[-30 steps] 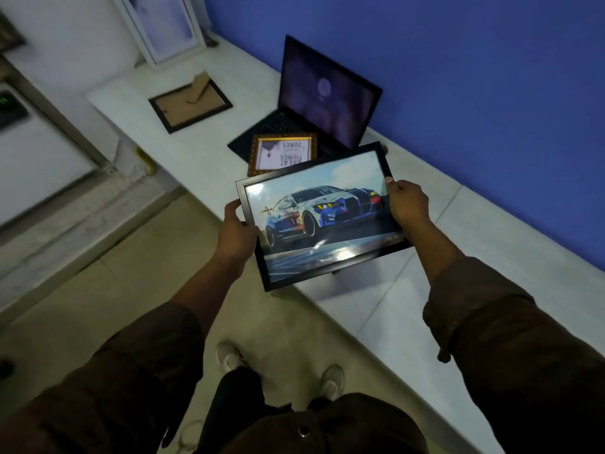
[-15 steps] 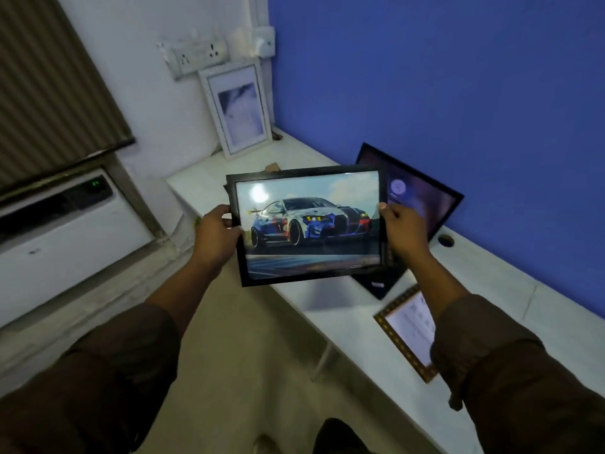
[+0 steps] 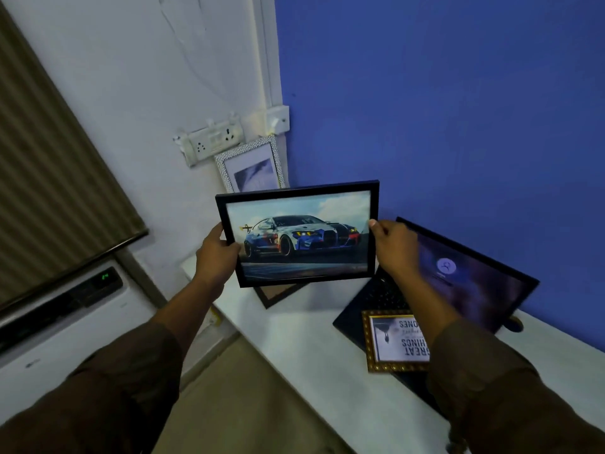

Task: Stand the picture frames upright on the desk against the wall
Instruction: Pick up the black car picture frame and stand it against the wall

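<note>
I hold a black-framed car picture (image 3: 299, 235) upright in the air above the white desk (image 3: 314, 348). My left hand (image 3: 216, 257) grips its left edge and my right hand (image 3: 394, 249) grips its right edge. Behind it, a white speckled frame (image 3: 252, 165) stands in the corner against the white wall. A dark frame (image 3: 278, 294) lies flat on the desk, mostly hidden under the car picture. A gold-framed text picture (image 3: 394, 342) lies flat, resting partly on the laptop.
An open black laptop (image 3: 458, 276) sits on the desk against the blue wall (image 3: 458, 109). A socket strip (image 3: 212, 142) is mounted on the white wall above the corner. An air conditioner unit (image 3: 65, 322) and a blind are to the left.
I have raised the car picture and tilted it upright, moving it toward the desk's far corner. My view has lifted toward the walls, and both hands keep their hold.
</note>
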Action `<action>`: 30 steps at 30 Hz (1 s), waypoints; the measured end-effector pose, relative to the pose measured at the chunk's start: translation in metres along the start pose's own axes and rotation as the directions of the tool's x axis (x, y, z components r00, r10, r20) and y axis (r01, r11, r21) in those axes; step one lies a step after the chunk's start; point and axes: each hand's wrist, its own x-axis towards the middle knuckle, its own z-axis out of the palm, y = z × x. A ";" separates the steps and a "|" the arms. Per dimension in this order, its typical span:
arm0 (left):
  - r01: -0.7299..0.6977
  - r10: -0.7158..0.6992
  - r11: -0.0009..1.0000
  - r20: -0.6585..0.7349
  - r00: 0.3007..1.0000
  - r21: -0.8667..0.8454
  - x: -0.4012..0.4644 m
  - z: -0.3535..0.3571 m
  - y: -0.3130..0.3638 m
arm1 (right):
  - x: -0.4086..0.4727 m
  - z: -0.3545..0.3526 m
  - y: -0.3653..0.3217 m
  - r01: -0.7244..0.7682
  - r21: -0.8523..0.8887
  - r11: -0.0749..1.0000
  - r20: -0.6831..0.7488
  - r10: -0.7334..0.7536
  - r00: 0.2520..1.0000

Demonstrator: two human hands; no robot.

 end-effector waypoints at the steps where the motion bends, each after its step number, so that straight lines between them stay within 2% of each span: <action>1: -0.002 0.002 1.000 0.001 1.000 -0.003 0.020 0.006 0.006 | 0.014 0.004 -0.003 -0.012 0.014 1.000 -0.008 0.012 1.000; 9: 0.018 -0.017 0.998 0.021 1.000 -0.066 0.105 0.057 0.021 | 0.068 0.029 -0.008 -0.101 0.090 0.991 -0.042 0.105 0.994; 13: 0.020 -0.005 0.986 0.090 0.996 -0.164 0.154 0.093 0.026 | 0.100 0.040 -0.004 -0.183 0.134 0.974 -0.068 0.193 0.979; 18: 0.004 0.027 0.989 0.203 0.979 -0.150 0.205 0.127 0.011 | 0.121 0.055 0.006 -0.290 0.256 0.922 -0.100 0.324 0.941; 24: -0.088 0.150 0.982 0.404 0.902 -0.168 0.300 0.172 -0.001 | 0.158 0.096 0.018 -0.324 0.290 0.901 -0.229 0.394 0.890; 27: -0.057 0.117 0.989 0.488 0.865 -0.135 0.344 0.195 -0.004 | 0.178 0.121 0.020 -0.335 0.304 0.892 -0.259 0.416 0.872; 30: -0.045 0.089 0.995 0.568 0.818 -0.091 0.385 0.220 -0.020 | 0.193 0.144 0.024 -0.414 0.261 0.872 -0.263 0.477 0.839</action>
